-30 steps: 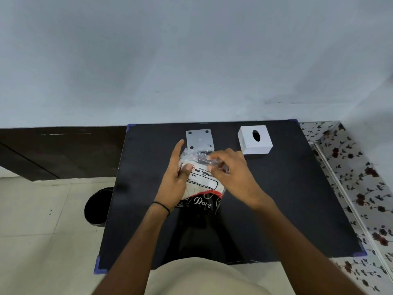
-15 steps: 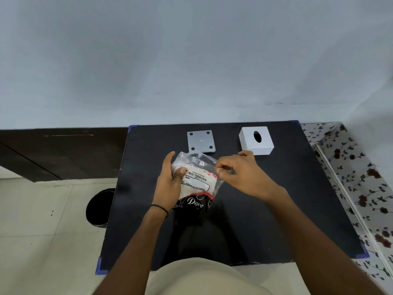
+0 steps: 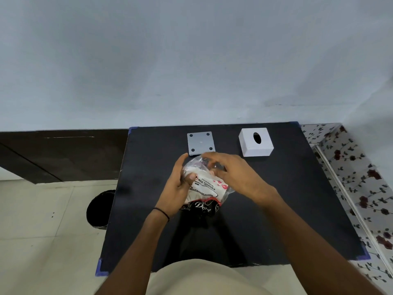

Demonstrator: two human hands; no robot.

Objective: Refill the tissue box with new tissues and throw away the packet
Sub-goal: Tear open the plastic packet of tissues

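Black worktop (image 3: 297, 209): tissue packet (image 3: 205, 188) being opened
Left hand (image 3: 176, 188) grips it; right hand (image 3: 231, 173) pinches its top, next tearing it

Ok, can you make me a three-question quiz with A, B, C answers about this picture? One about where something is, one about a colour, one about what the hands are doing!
1. Where is the bin?
A. on the table
B. on the floor left of the table
C. beside the tissue box

2. What colour is the tissue box?
A. white
B. red
C. green

3. What holds the tissue packet?
A. nothing
B. one hand
C. both hands

Answers: 1 B, it stands on the tiles by the black table's left edge. 2 A, it is plain white with a dark oval hole. 3 C, the left hand grips its side and the right hand works its top.
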